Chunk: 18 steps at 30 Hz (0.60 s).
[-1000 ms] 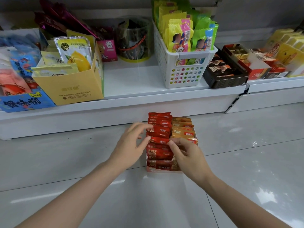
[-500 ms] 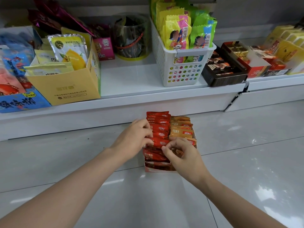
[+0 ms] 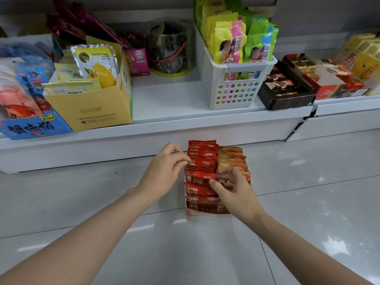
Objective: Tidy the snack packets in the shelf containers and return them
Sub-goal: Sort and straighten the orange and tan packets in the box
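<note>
On floor tiles (image 3: 308, 182) just below shelf edge: small cardboard tray (image 3: 197, 213) of snack packets, two rows standing upright. Left row red packets (image 3: 202, 161), right row orange packets (image 3: 230, 159); white Chinese characters on fronts, "阿拉斯加" readable on several, rest too small. Left hand (image 3: 164, 173) at tray's left side, fingers curled, tips pinching edge of a red packet mid-row. Right hand (image 3: 234, 190) over near right part of tray, thumb against a red packet, fingers curled into orange row, gripping an orange packet there; exact packet partly hidden by fingers. Both forearms bare, reaching in from bottom corners.

Behind tray, white shelf (image 3: 170, 99) with bare gap at middle. Left of gap: yellow carton (image 3: 92, 112) with faint printed logo and a boxed line of small text, unreadable; holding silver pouch (image 3: 96, 62) with yellow fruit picture and round green-yellow seal. Far left: blue box (image 3: 35, 127) with large Chinese lettering and "2" tag, blue and pink bags inside. At back: pink box (image 3: 138, 60), clear tub (image 3: 171, 52) with yellow base and dark contents, purple bags (image 3: 78, 19) leaning. Right of gap: white perforated basket (image 3: 232, 89) packed with yellow-pink and green packets (image 3: 242, 42), cartoon figures and barcodes on fronts. Touching basket's right: dark brown tray (image 3: 285, 97) of wrapped pieces, then red box (image 3: 327, 89) with cursive script, unreadable. Far right: yellow packs (image 3: 364, 56), blurred.
</note>
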Each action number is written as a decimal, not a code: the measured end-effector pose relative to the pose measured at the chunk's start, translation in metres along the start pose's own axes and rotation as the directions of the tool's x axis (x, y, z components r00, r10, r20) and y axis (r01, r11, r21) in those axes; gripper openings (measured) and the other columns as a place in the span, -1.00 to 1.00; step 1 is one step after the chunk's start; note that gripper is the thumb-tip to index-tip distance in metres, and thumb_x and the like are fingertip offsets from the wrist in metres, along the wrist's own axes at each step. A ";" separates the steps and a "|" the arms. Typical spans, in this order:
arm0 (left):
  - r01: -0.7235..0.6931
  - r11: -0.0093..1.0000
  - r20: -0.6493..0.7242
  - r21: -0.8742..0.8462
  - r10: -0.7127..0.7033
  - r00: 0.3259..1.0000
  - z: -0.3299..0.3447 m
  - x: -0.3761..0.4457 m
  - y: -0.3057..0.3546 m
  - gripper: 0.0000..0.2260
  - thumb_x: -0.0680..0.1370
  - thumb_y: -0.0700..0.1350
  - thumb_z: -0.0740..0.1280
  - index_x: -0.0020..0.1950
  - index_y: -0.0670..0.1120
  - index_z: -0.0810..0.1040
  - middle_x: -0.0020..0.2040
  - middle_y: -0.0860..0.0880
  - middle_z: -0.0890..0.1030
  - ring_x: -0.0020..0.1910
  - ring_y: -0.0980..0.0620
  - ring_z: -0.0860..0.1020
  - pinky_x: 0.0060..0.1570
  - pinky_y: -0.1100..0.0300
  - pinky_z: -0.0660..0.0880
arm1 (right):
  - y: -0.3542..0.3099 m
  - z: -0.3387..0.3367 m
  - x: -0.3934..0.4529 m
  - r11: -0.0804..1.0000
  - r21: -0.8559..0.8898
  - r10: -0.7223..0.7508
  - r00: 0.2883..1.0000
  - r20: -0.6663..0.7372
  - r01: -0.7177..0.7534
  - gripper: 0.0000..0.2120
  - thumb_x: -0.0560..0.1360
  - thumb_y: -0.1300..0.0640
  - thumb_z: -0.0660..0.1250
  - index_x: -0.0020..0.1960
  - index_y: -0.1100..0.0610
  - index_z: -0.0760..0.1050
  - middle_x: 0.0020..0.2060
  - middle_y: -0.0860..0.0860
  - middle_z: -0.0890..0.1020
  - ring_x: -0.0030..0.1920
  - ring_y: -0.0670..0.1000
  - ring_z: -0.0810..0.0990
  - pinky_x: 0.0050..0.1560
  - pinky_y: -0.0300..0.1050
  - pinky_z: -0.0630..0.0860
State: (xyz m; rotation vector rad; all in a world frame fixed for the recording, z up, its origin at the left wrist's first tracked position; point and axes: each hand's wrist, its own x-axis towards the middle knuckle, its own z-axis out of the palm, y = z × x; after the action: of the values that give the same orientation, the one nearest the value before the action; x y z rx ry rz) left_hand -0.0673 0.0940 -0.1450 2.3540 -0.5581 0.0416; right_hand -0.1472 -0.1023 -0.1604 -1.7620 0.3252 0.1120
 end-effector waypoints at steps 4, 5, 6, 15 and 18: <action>0.023 0.992 0.079 0.126 -0.033 0.996 0.000 0.010 0.002 -0.90 0.55 -0.14 0.42 0.03 -0.07 0.71 0.00 0.05 0.45 -0.11 0.12 0.47 -0.06 0.38 0.35 | 0.002 0.000 0.001 0.998 -0.051 -0.026 0.999 0.029 0.028 -0.76 0.54 -0.04 0.39 0.17 -0.23 0.49 -0.03 -0.30 0.63 0.03 -0.24 0.63 -0.08 -0.28 0.63; 0.020 0.989 0.103 0.147 -0.035 0.994 0.001 0.013 0.003 -0.90 0.55 -0.13 0.42 0.03 -0.06 0.70 0.01 0.04 0.45 -0.09 0.09 0.48 -0.03 0.30 0.40 | 0.002 0.000 0.001 0.998 -0.051 -0.020 0.999 0.032 0.022 -0.78 0.55 -0.03 0.38 0.17 -0.24 0.51 -0.01 -0.28 0.63 0.05 -0.21 0.63 -0.03 -0.24 0.63; 0.020 0.987 0.126 0.160 -0.041 0.991 0.002 0.015 0.004 -0.90 0.55 -0.13 0.42 0.03 -0.06 0.70 0.01 0.03 0.45 -0.07 0.07 0.49 -0.01 0.24 0.42 | 0.003 0.000 0.001 0.999 -0.048 -0.013 0.999 0.034 0.015 -0.80 0.55 -0.02 0.38 0.15 -0.24 0.53 0.00 -0.26 0.64 0.06 -0.18 0.63 0.00 -0.22 0.64; 0.169 0.986 0.223 0.017 -0.168 0.960 0.012 0.017 0.003 -0.91 0.58 -0.01 0.25 -0.10 0.13 0.36 -0.11 0.09 0.54 -0.22 0.19 0.54 -0.22 0.09 0.44 | 0.005 0.003 -0.001 1.000 0.001 -0.010 1.000 0.028 0.010 -0.86 0.58 -0.03 0.34 0.12 -0.20 0.55 0.02 -0.25 0.63 0.08 -0.21 0.61 0.01 -0.28 0.60; 0.005 0.991 0.208 0.134 -0.033 0.978 0.012 0.009 0.004 -0.90 0.64 -0.06 0.17 -0.01 0.14 0.42 -0.06 0.07 0.57 -0.15 -0.01 0.56 -0.19 0.03 0.45 | 0.005 0.007 -0.001 0.997 0.076 -0.002 1.000 -0.010 0.002 -0.83 0.58 -0.02 0.34 0.15 -0.20 0.53 0.04 -0.24 0.63 0.10 -0.21 0.61 0.03 -0.28 0.59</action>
State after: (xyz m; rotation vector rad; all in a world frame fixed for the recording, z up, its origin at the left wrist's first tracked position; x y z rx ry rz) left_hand -0.0625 0.0802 -0.1495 2.5109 -0.6518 -0.1864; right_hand -0.1492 -0.0960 -0.1660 -1.6885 0.3306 0.0886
